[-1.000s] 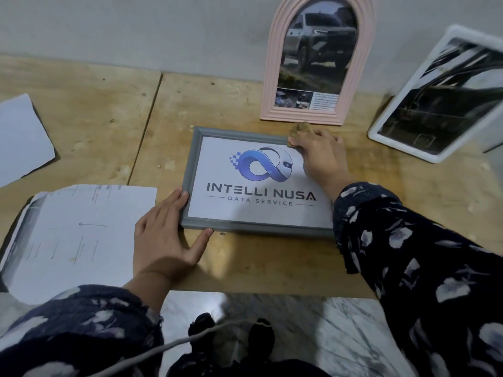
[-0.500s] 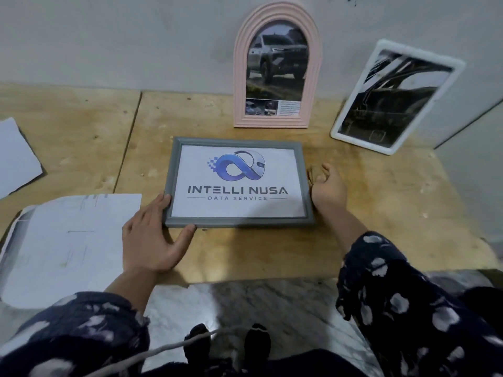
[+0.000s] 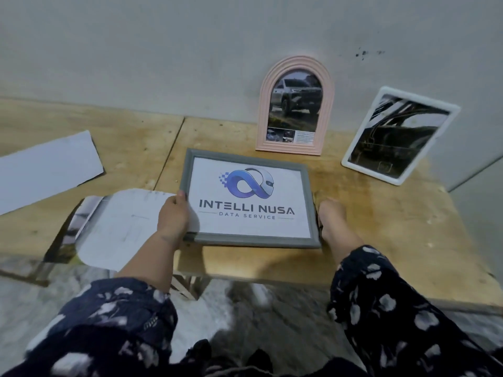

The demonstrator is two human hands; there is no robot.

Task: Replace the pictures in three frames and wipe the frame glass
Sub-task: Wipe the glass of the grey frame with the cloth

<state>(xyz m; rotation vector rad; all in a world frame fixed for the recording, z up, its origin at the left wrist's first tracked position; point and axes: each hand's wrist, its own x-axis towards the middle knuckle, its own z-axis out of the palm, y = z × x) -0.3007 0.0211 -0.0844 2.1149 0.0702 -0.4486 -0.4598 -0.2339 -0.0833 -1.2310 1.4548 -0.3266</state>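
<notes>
A grey frame (image 3: pixel 249 242) with an "INTELLI NUSA" logo print is tilted up off the wooden table (image 3: pixel 381 227), casting a shadow below. My left hand (image 3: pixel 174 213) grips its left edge, thumb on the front. My right hand (image 3: pixel 330 216) holds its right edge, with the fingers hidden behind the frame. A bit of tan cloth (image 3: pixel 316 196) shows at that hand. A pink arched frame (image 3: pixel 263 118) with a truck picture and a white frame (image 3: pixel 370 174) with a dark picture lean on the wall behind.
Two loose sheets lie on the left of the table: a white sheet (image 3: pixel 49 170) farther back and a sheet with a dark printed edge (image 3: pixel 117 227) next to my left hand. A grey wall stands behind. The marble floor lies below the table's front edge.
My right hand left the glass and went to the frame's right edge. My left hand closed on the left edge. The grey frame rose off the table toward me.
</notes>
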